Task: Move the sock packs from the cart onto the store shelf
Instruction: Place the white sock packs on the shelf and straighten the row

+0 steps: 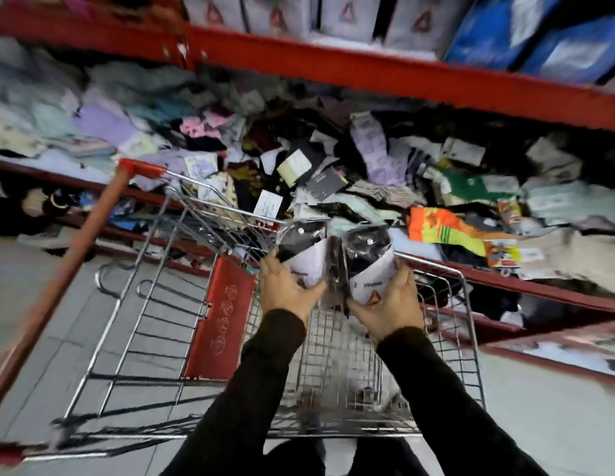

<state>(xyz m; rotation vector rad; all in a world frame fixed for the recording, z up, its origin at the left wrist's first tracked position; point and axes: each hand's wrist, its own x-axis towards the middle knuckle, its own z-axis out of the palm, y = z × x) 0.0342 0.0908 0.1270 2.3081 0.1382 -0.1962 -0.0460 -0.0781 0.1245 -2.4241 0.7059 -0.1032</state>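
My left hand grips a sock pack of black socks with a white paper band. Beside it, my right hand grips a second sock pack of the same kind. Both packs are held upright and close together, above the far end of the wire cart. Just beyond them lies the store shelf, its red front edge showing under a heap of loose socks. The cart's basket shows mostly bare wire below my arms.
A red upper shelf beam runs overhead with boxed goods on it. The cart's red handle slants at the left and its red child-seat flap stands in the middle. An orange and yellow sock lies near the shelf edge. Grey tiled floor surrounds the cart.
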